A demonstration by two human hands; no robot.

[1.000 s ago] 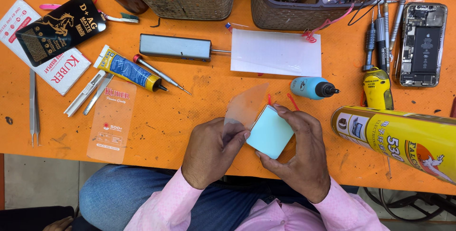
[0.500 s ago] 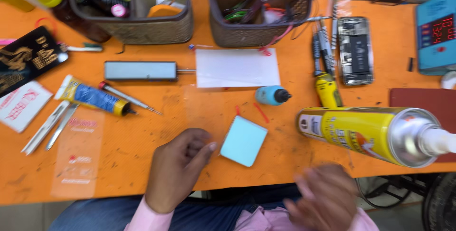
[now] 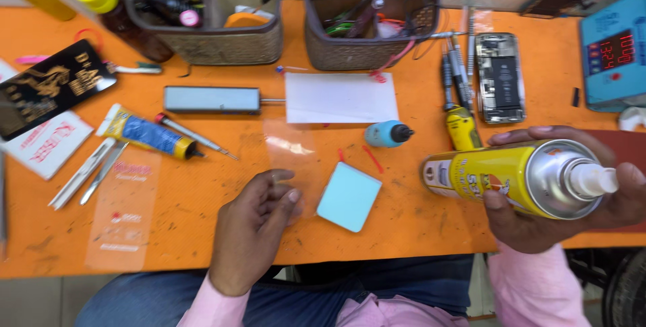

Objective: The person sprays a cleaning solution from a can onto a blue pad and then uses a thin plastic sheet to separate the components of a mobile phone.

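My right hand (image 3: 558,212) grips a yellow spray can (image 3: 501,177) with a silver top and white nozzle, lifted at the right side of the orange table (image 3: 202,233). My left hand (image 3: 252,229) rests near the table's front edge, fingers loosely curled on the corner of a clear plastic film (image 3: 293,155). A light blue square pad (image 3: 348,196) lies flat just right of that hand, apart from both hands. A small blue bottle (image 3: 387,134) with a black tip lies on its side behind the pad.
Two woven baskets (image 3: 208,44) (image 3: 370,51) of tools stand at the back. A white sheet (image 3: 340,97), grey metal bar (image 3: 212,99), glue tube (image 3: 145,132), tweezers (image 3: 84,175), opened phone (image 3: 499,77), yellow screwdriver (image 3: 461,122) and blue meter (image 3: 612,51) lie around.
The blue pad has gone from between both hands to the table. My right hand moved right and picked up the spray can, which lay on the table before. My left hand stays by the film.
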